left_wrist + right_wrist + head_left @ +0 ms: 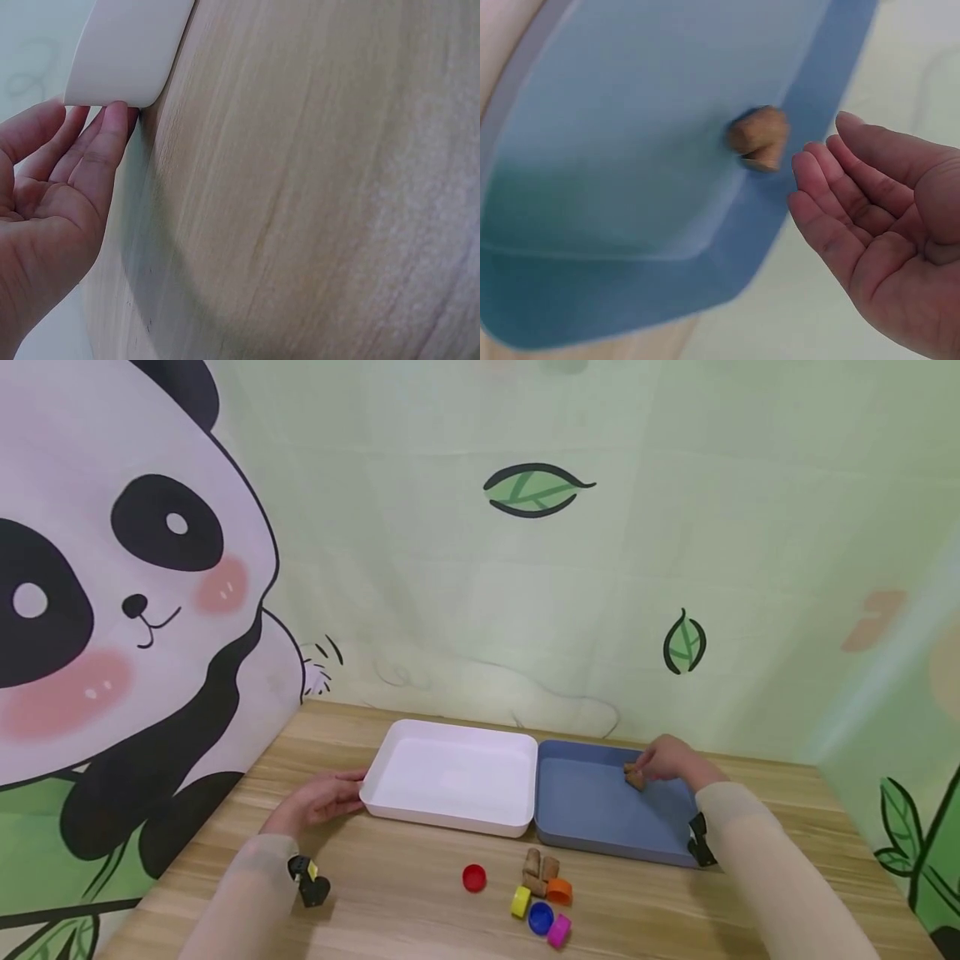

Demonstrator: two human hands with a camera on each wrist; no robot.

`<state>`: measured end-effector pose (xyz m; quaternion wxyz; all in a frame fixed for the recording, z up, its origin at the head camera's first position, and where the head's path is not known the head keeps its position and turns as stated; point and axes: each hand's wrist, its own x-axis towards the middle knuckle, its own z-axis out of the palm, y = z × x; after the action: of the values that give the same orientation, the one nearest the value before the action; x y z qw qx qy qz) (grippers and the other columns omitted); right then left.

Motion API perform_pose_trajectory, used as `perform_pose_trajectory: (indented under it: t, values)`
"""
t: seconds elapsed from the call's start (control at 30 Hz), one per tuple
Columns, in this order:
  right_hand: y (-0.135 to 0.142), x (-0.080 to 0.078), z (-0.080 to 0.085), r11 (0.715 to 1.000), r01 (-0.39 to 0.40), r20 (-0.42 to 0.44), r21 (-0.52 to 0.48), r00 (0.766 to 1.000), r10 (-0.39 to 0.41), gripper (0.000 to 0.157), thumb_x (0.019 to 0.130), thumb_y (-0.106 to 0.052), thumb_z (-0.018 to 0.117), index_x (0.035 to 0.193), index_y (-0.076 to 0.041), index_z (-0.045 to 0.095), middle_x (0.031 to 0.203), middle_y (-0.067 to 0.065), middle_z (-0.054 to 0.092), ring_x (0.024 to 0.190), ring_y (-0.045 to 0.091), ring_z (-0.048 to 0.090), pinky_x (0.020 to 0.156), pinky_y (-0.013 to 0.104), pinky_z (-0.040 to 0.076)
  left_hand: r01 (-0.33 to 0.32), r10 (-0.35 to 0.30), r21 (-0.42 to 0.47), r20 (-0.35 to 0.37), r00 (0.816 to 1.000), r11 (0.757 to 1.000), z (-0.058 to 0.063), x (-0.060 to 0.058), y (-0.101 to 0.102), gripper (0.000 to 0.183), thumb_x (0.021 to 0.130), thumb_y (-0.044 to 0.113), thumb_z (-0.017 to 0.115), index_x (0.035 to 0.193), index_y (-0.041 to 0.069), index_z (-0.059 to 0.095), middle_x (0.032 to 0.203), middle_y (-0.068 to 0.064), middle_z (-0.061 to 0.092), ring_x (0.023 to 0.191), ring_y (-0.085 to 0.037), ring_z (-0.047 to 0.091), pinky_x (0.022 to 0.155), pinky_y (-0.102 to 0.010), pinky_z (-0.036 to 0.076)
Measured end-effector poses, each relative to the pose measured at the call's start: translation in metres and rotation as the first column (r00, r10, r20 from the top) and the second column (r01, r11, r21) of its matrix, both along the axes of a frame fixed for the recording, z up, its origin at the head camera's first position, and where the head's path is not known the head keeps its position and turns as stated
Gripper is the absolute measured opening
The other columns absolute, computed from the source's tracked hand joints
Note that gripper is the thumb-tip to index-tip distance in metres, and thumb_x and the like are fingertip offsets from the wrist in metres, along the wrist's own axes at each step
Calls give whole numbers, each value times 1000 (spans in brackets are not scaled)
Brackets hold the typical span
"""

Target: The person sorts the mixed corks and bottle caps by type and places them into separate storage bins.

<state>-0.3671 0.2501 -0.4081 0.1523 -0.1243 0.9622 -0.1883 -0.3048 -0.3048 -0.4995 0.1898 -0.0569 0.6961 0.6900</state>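
My left hand (324, 799) is at the left end of the white tray (450, 829), its fingertips touching the tray's side; in the left wrist view the fingers (101, 154) are fairly straight. Over the far right part of the blue tray (611, 846), my right hand (666, 760) is beside brown corks (634, 778). The right wrist view shows those corks (761, 136) in the blue tray, apart from the loosely bent, empty fingers. Several more corks (533, 863) lie on the table in front of the trays.
On the wooden table (405, 893) near the corks lie a red cap (474, 877), an orange cap (559, 891), a yellow cap (521, 902), a blue cap (541, 918) and a pink cap (559, 931). A printed wall cloth (420, 568) hangs behind the trays.
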Motion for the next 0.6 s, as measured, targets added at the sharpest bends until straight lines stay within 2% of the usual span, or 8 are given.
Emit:
perform_pose_trajectory:
  t: [0.07,0.23,0.4,0.6]
  values:
    - [1,2,9,999,-18,-14,-27,1000,17,28,91,-5,66,111,14,70,95,22,76,83,23,68,73,34,60,-2,2,-6,1,1000,1000,1,0,0,60,102,0,55,154,-14,29,115,-4,73,91,-6,68,87,-25,64]
    - [2,13,37,994,-60,-56,-90,997,55,34,93,-9,65,117,14,67,107,27,75,91,30,70,78,42,62,-13,13,-17,9,1000,1000,2,-1,-1,58,103,2,55,154,-11,30,117,-4,73,90,-5,68,88,-25,64]
    - [3,28,63,990,-62,-124,-126,991,46,35,97,-12,62,121,14,66,110,28,73,97,36,70,84,47,61,-20,21,-14,18,1000,1000,0,-1,-1,59,102,2,56,154,-10,30,113,-2,74,89,-5,68,86,-24,64]
    - [3,51,86,990,-53,-208,-127,978,25,35,100,-15,64,123,11,66,115,29,71,102,40,67,90,54,59,3,-3,3,3,1000,1000,-2,-1,-1,60,103,2,54,154,-12,27,113,-2,74,90,-4,69,87,-24,64]
